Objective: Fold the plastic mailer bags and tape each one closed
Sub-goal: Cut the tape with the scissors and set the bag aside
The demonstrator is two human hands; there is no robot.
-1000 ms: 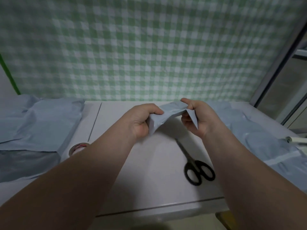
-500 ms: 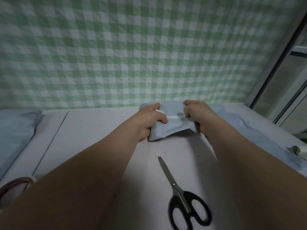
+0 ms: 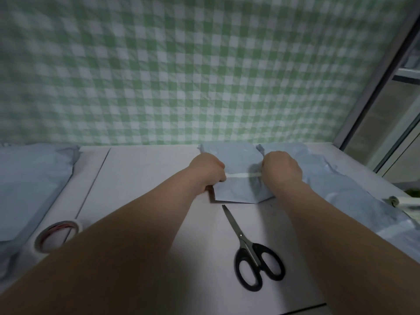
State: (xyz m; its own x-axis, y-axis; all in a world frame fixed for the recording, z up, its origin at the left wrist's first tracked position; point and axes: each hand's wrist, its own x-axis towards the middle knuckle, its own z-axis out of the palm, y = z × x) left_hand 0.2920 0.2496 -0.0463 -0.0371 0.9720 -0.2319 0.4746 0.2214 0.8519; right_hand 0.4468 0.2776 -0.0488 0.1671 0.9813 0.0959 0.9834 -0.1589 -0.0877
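Your left hand (image 3: pixel 208 170) and right hand (image 3: pixel 281 168) clutch the folded bag (image 3: pixel 238 187) on the tabletop (image 3: pixel 147 178); curled fingers (image 3: pixel 221 176) mostly hidden.

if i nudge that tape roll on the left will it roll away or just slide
The tape roll lies flat, hole up, so a nudge would probably slide it, not roll it. It looks like a thin hollow ring, so likely light and easy to lift.

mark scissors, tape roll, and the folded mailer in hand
scissors (image 3: pixel 240 233): head view, on the blades just above the black handles.
tape roll (image 3: pixel 38 247): head view, on its white outer wall.
folded mailer (image 3: pixel 238 186): head view, on the blue face below the white strip.
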